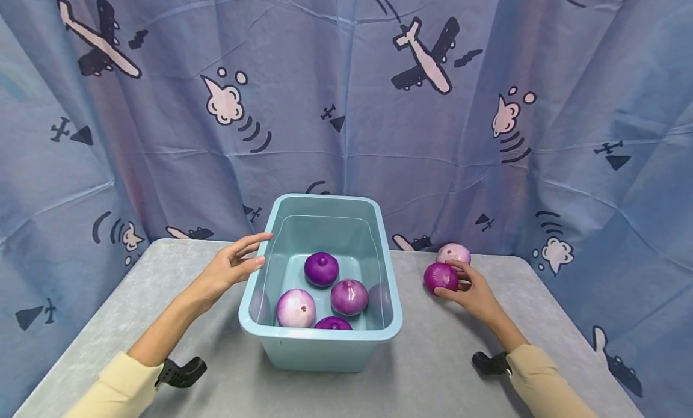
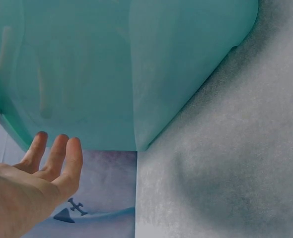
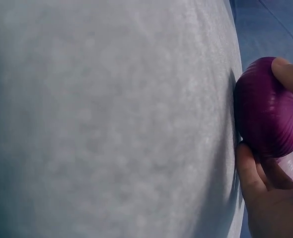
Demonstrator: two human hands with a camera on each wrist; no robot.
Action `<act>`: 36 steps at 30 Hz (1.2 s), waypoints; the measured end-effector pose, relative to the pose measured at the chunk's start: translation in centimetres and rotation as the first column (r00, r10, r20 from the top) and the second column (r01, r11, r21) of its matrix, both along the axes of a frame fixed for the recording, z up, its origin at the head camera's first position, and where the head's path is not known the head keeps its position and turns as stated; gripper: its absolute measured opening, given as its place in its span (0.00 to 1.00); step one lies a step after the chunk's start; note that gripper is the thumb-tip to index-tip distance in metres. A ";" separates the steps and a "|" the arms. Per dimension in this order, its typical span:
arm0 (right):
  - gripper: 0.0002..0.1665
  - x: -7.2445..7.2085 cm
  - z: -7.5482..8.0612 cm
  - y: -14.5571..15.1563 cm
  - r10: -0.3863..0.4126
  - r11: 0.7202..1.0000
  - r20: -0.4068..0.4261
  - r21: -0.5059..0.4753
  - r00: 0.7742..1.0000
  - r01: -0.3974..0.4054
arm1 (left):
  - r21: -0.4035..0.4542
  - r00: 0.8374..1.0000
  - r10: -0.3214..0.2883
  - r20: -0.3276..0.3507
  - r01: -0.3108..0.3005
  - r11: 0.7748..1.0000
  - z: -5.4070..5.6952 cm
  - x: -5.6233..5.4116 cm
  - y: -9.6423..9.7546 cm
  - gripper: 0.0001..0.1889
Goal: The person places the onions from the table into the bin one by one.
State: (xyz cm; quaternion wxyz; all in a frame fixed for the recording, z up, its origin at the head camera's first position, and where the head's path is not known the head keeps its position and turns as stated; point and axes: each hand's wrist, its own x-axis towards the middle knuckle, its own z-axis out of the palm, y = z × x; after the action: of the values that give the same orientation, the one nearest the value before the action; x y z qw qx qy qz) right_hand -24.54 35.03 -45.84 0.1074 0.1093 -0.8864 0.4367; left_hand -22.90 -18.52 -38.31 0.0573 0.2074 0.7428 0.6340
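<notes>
My right hand (image 1: 474, 293) holds a purple onion (image 1: 440, 278) between thumb and fingers on the right of the table. Close up in the right wrist view, the same onion (image 3: 268, 109) has its thumb on one side and fingertips at the other, right by the tabletop. Just behind it sits a paler pink onion (image 1: 453, 253). At the left rim of a light blue plastic bin (image 1: 320, 332), my left hand (image 1: 224, 273) has its fingers extended, fingertips touching or right beside the rim. Inside the bin lie several onions, among them a whitish one (image 1: 295, 308) and a dark purple one (image 1: 322, 269).
A grey cloth-covered table (image 1: 422, 358) carries everything. Behind it hangs a blue curtain (image 1: 303, 75) printed with airplanes, close to the table's back edge. Black wrist mounts (image 1: 184, 373) stick out from both sleeves.
</notes>
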 end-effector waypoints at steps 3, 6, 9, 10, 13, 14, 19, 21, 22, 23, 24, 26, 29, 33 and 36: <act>0.40 0.2 0.1 0.1 0.001 1.000 -0.003 -0.004 1.000 -0.001 | 0.004 1.000 -0.005 0.001 0.005 1.000 0.0 0.0 0.0 0.29; 0.40 0.5 0.1 0.3 0.003 1.000 0.006 -0.007 1.000 -0.002 | 0.010 1.000 -0.010 0.003 0.010 1.000 0.0 0.0 0.0 0.29; 0.40 0.7 0.0 0.5 0.004 1.000 0.015 -0.007 1.000 -0.004 | 0.017 1.000 -0.014 0.006 0.014 1.000 0.0 0.0 0.1 0.29; 0.40 0.8 0.1 0.5 0.005 1.000 0.019 -0.008 1.000 -0.005 | 0.017 1.000 -0.014 0.006 0.013 1.000 0.0 0.0 0.1 0.29; 0.41 1.0 0.3 0.6 0.007 1.000 0.030 -0.012 1.000 -0.007 | 0.011 1.000 -0.007 0.007 0.007 1.000 0.1 0.0 0.1 0.29; 0.41 1.1 0.4 0.6 0.006 1.000 0.038 -0.020 0.999 -0.005 | 0.007 1.000 -0.004 0.006 0.003 1.000 0.1 0.0 0.1 0.29; 0.41 1.3 1.0 0.7 0.010 0.999 0.062 -0.036 0.998 -0.007 | -0.013 1.000 0.009 0.006 -0.009 1.000 0.1 -0.1 0.1 0.29; 0.41 1.4 1.3 0.6 0.015 0.999 0.068 -0.042 0.998 -0.012 | -0.015 1.000 0.009 0.003 -0.009 1.000 0.0 -0.1 0.1 0.29; 0.41 1.4 1.5 0.6 0.017 0.999 0.070 -0.047 0.997 -0.014 | -0.017 1.000 0.011 0.002 -0.011 1.000 0.0 -0.1 0.1 0.29; 0.41 1.5 1.6 0.6 0.023 0.998 0.071 -0.051 0.997 -0.019 | -0.016 1.000 0.013 0.000 -0.013 1.000 0.0 -0.1 0.0 0.29; 0.41 1.5 1.8 0.6 0.028 0.998 0.074 -0.058 0.997 -0.024 | -0.018 1.000 0.014 -0.003 -0.014 1.000 0.0 -0.1 0.0 0.29; 0.41 1.6 2.1 0.5 0.027 0.997 0.083 -0.068 0.996 -0.021 | -0.019 1.000 0.016 -0.007 -0.016 1.000 0.0 -0.2 -0.1 0.28; 0.41 1.8 2.5 0.4 0.028 0.995 0.103 -0.094 0.994 -0.018 | -0.021 1.000 0.019 -0.014 -0.019 1.000 0.0 -0.2 -0.1 0.28; 0.41 1.9 3.3 0.2 0.035 0.991 0.105 -0.130 0.994 -0.021 | -0.033 1.000 0.021 -0.019 -0.021 0.999 0.0 -0.2 -0.2 0.28; 0.41 1.8 3.8 0.1 0.057 0.987 0.080 -0.157 0.995 -0.044 | -0.048 1.000 0.022 -0.019 -0.023 0.999 0.1 -0.3 -0.2 0.28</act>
State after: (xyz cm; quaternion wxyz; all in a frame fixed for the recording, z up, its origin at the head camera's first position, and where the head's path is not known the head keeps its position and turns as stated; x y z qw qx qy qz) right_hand -22.71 35.17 -42.02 0.0670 0.1044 -0.8505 0.5111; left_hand -23.18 -18.73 -38.19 0.0482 0.2033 0.7607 0.6146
